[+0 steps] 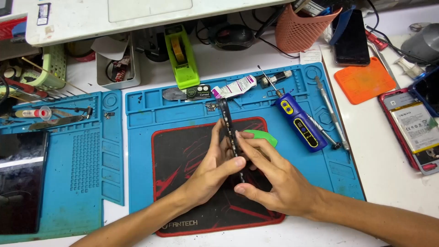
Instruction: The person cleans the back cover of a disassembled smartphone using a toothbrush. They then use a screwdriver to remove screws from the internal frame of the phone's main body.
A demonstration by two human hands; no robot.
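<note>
I hold a dark phone (227,122) on its edge, upright, above a black and red pad (183,151). My left hand (211,171) grips its left face, thumb across the lower edge. My right hand (270,176) presses the right face, fingers wrapped round the lower end. A green plastic pick (264,136) lies just behind my right fingers on the pad.
A blue work mat (141,151) lies under the pad, a second blue mat (87,160) to its left. On the mat: a blue electric screwdriver (302,122), thin metal tools (331,114), a glue tube (233,88). A green tape dispenser (182,57), an orange basket (299,20), an opened phone (414,128).
</note>
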